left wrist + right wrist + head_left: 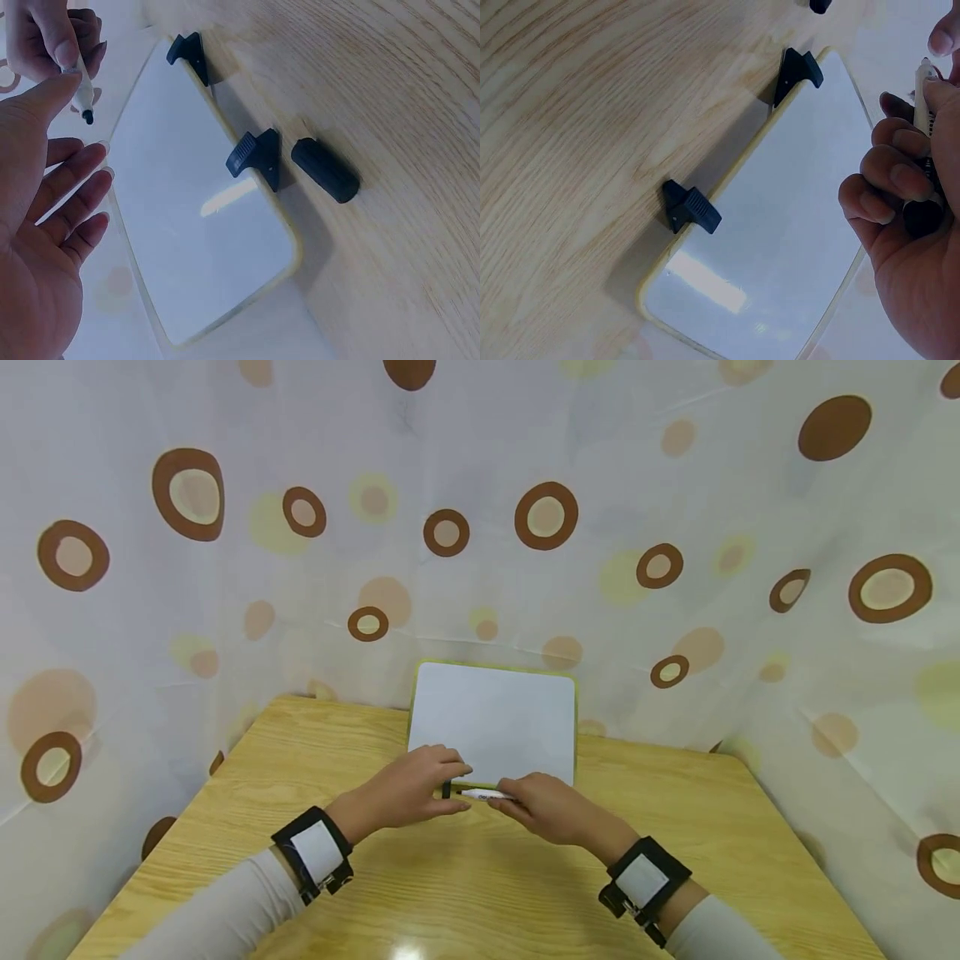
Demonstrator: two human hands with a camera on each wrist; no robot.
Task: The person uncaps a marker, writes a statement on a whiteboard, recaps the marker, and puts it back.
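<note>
A white marker (482, 794) with a black tip is gripped by my right hand (553, 808), its tip towards the left. In the right wrist view the fingers curl round the marker's barrel (921, 112), and a round black end shows by the palm. Facing the tip, my left hand (411, 787) has thumb and fingers spread and holds nothing. Its thumb overlaps the marker in the left wrist view. Behind both hands a small whiteboard (495, 722) with a yellow rim leans upright, a black clip (257, 156) and a second clip (193, 56) on its lower edge.
On the wooden table (315, 752), a short black cylinder (325, 170) lies in front of the board beside one clip. A white curtain (480, 460) with brown and beige circles hangs behind the table and along its sides. Black straps with white patches circle both wrists.
</note>
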